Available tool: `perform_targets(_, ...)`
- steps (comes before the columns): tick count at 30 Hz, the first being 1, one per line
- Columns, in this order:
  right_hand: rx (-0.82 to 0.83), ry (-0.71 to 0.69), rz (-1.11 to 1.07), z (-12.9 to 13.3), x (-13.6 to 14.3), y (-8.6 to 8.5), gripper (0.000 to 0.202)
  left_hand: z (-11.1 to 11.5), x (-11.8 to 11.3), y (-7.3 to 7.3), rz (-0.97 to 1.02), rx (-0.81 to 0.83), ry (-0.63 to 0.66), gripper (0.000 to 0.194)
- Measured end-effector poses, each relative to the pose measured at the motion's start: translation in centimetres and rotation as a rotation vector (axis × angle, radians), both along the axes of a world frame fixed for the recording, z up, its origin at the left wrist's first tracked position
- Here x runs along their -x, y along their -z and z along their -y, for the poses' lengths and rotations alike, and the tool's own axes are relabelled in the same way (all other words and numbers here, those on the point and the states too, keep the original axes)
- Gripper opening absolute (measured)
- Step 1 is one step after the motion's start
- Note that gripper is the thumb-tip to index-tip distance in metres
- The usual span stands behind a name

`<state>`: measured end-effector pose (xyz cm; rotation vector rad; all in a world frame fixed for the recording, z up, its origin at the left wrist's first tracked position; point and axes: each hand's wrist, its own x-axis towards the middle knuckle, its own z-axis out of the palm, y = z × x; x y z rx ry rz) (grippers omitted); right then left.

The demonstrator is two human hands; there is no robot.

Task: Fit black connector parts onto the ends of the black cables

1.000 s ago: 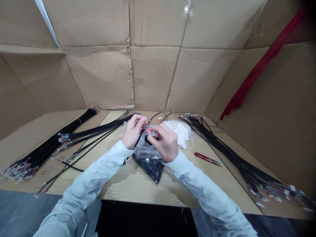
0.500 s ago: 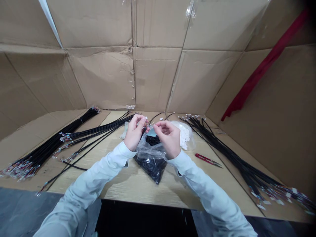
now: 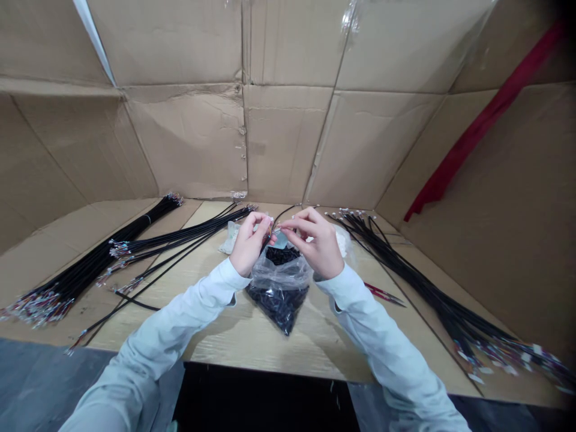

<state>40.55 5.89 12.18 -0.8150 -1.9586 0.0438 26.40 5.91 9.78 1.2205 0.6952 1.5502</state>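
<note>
Above the bag, my left hand point(image 3: 250, 243) is closed on the end of a black cable point(image 3: 266, 245), its thin coloured wires point(image 3: 271, 228) fanning out at the fingertips. A small whitish piece shows at the wire tips, too small to name for sure. Close on the right, my right hand point(image 3: 317, 243) has thumb and forefinger pinched at the ends of these wires; what lies in the pinch is too fine to make out. Below both hands sits a clear plastic bag point(image 3: 279, 294) of small black pieces. Behind my right hand, a bag of white connectors point(image 3: 342, 240) is partly hidden.
Bundles of black cables lie at the far left point(image 3: 112, 258), nearer the middle point(image 3: 189, 234) and on the right point(image 3: 414, 288). Red thread snips point(image 3: 382, 294) rest beside my right sleeve. Cardboard walls point(image 3: 288, 144) enclose the table point(image 3: 216, 336).
My right hand has shifted right and slightly up, its fingers now more level at the wires. My left hand has moved slightly right, still gripping the cable end. The snips are now partly covered.
</note>
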Motion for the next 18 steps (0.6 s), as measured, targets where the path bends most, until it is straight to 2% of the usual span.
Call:
perform_targets(3, -0.214, 0.001, 0.134, -0.2, -0.4, 0.0, 0.017, -0.1, -0.1, 0.2, -0.003, 0.007, 0.010, 0.022)
perform_targets(5, -0.273, -0.013, 0.206, -0.3, -0.6, 0.0, 0.019, -0.1, -0.2, 0.3, -0.003, 0.012, 0.020, 0.022)
perform_targets(12, -0.301, -0.041, 0.263, -0.5, -0.9, -0.1, 0.021, 0.0, -0.4, 0.5, -0.016, 0.057, 0.032, 0.021)
perform_targets(15, -0.328, -0.082, 0.242, -0.7, -0.9, 0.0, 0.023, 0.1, -0.5, 0.4, 0.005, 0.058, 0.045, 0.021)
perform_targets(18, -0.286, -0.144, 0.196, -1.1, -0.8, 0.3, 0.026, 0.2, -0.5, 0.4, 0.017, 0.045, 0.049, 0.022)
